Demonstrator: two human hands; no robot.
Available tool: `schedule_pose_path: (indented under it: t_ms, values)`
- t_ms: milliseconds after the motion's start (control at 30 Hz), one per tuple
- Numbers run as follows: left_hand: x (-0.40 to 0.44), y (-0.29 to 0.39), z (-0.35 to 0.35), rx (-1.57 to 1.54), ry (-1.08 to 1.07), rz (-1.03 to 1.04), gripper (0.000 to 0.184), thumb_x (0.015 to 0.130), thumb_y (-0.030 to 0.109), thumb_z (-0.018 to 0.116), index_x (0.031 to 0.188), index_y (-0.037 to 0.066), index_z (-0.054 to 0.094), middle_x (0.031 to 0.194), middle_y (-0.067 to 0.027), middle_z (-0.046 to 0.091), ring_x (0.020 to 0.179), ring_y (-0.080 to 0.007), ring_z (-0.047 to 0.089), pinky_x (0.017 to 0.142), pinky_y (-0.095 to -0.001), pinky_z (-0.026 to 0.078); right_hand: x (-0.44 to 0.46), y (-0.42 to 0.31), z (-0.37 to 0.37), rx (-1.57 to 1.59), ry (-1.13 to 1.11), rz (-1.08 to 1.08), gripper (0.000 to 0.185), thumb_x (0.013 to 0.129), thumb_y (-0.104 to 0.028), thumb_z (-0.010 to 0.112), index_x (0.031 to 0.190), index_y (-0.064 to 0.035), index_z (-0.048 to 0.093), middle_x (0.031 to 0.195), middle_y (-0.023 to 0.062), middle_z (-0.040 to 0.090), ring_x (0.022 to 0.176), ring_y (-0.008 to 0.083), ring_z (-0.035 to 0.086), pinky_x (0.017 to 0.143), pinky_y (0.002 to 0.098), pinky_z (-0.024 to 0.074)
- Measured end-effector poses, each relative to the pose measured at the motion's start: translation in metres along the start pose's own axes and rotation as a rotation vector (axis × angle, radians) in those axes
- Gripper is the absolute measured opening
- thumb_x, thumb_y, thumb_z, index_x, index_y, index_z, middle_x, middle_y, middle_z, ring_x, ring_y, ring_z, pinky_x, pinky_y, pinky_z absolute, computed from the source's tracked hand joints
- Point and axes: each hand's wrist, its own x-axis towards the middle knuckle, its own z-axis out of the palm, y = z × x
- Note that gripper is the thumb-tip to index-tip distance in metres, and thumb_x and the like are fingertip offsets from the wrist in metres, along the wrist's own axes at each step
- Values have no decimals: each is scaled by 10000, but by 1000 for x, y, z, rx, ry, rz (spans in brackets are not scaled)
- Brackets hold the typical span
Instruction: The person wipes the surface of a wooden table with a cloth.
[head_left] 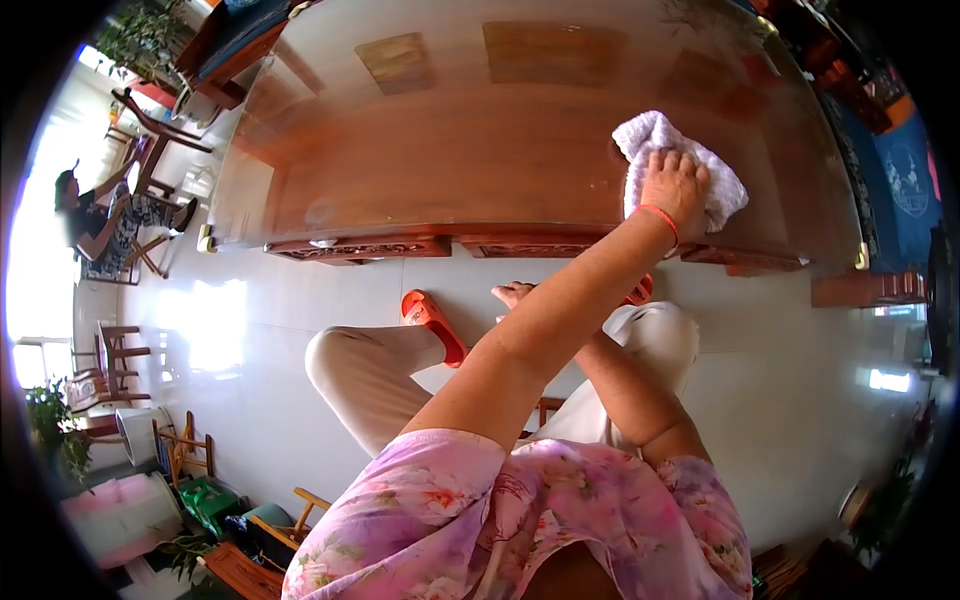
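Observation:
My left hand [677,187] reaches across to the right and presses a crumpled white-lilac cloth [724,190] onto the glossy brown wooden table [430,150]. Its fingers curl over the cloth, and a red band circles the wrist. Underneath the left forearm, my right arm crosses the other way. My right hand [512,294] is near the table's front edge, above the floor, with its visible fingers stretched out and nothing seen in them. Part of this hand is hidden behind the left forearm.
Carved drawer fronts [360,247] run below the tabletop. An orange slipper [435,325] is on the tiled floor [270,300]. Another person [105,220] sits at the far left near wooden chairs [122,350]. A blue-cushioned seat [905,190] stands at the right.

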Motion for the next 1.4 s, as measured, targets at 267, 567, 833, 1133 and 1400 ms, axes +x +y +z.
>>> schedule_pose_path:
  t_ms: [267, 567, 833, 1133, 1400]
  values:
    - [-43, -210, -84, 132, 216, -470, 480, 795, 401, 576, 1125, 57, 518, 1180, -127, 538, 1174, -277, 462, 997, -437, 298, 35, -31, 6, -226, -83, -18, 458, 822, -271, 570, 1202, -31, 477, 1168, 201, 553, 1066, 359, 542, 896, 438, 445]
    - [-213, -441, -203, 351, 337, -981, 445, 742, 224, 571, 1143, 40, 520, 1142, -201, 579, 1077, -365, 552, 935, -456, 413, 38, -27, 19, -249, -86, -62, 484, 835, -289, 571, 1225, -20, 468, 1178, 195, 550, 1080, 351, 535, 915, 436, 433]
    - [-359, -644, -244, 806, 77, -734, 428, 920, 230, 422, 1275, -9, 431, 1194, -184, 535, 1148, -279, 480, 1000, -387, 355, 46, -31, 30, -227, -179, -129, 511, 817, -256, 577, 1248, -10, 456, 1181, 197, 543, 1073, 347, 539, 907, 431, 436]
    - [-360, -624, -232, 238, 313, -692, 490, 877, 111, 469, 1346, 8, 375, 1309, -168, 466, 1204, -275, 449, 1024, -369, 339, 27, -16, 43, -253, -154, -130, 272, 733, -251, 596, 888, -30, 558, 943, 174, 613, 948, 339, 595, 784, 472, 478]
    - [-273, -380, -151, -9, 388, -495, 587, 815, 82, 534, 1373, 15, 365, 1356, -184, 445, 1237, -323, 429, 1039, -384, 318, 11, -13, 55, -327, -182, -119, 309, 674, -251, 671, 868, -13, 643, 886, 170, 659, 933, 341, 620, 810, 456, 478]
